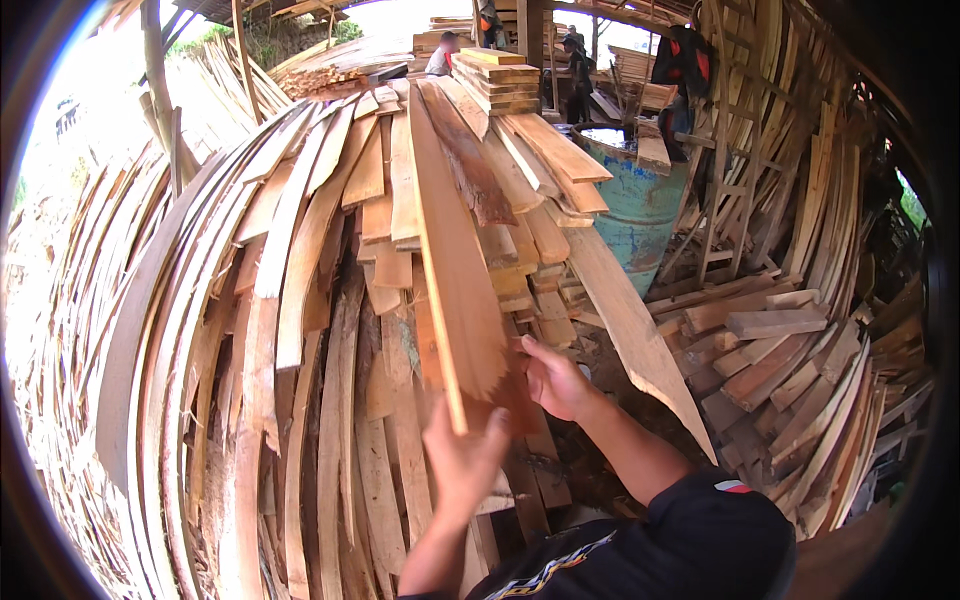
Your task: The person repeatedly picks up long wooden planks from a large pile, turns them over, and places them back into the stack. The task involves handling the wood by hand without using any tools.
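A long, reddish-brown wooden plank (455,250) slopes from the top of a stack of boards toward me. Its near end is in shade, with a jagged line between light and shadow. My left hand (465,455) is closed at the near left corner, thumb apart from the fingers and the plank's edge between them. On the right edge, my right hand (558,382) grips the plank, thumb up and fingers curled, partly hidden. A darker, rough-edged board (470,165) lies just right of the plank's far part.
Long boards (290,250) fan out on the left. Stacked planks (495,80) stand at the far end. A blue-green metal drum (630,210) is at right, with a pale board (640,335) slanting before it. Short offcuts (775,325) are piled farther right; people are in the background.
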Available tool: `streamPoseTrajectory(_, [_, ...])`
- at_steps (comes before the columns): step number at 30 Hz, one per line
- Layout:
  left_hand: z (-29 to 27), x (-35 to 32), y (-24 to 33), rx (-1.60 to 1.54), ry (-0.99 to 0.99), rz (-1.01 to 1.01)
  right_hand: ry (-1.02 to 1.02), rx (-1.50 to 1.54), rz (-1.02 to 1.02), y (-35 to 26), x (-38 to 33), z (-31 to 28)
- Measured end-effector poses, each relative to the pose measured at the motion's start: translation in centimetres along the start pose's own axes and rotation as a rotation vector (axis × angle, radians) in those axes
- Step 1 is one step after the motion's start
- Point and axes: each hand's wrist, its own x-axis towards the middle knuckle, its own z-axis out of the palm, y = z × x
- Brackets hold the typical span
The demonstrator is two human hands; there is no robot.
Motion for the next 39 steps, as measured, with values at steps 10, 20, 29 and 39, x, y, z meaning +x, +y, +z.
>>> streamPoseTrajectory(10, [1.7,-8.4,0.6,0.181,-0.429,0.084,0.293,-0.312,-0.16,3.1,-9.2,0.4])
streamPoseTrajectory(20, [4.9,-6.6,-4.3,-0.181,-0.401,-0.36,0.337,-0.509,-0.226,6.9,-9.8,-6.1])
streamPoseTrajectory(29, [3.3,-6.2,-7.7,-0.488,-0.166,-0.591,0.367,-0.905,-0.247,8.9,-9.3,-6.6])
streamPoseTrajectory(39, [7.3,-13.4,-10.1,-0.554,-0.235,-0.817,0.42,-1.31,-0.262,-0.3,-18.6,-5.5])
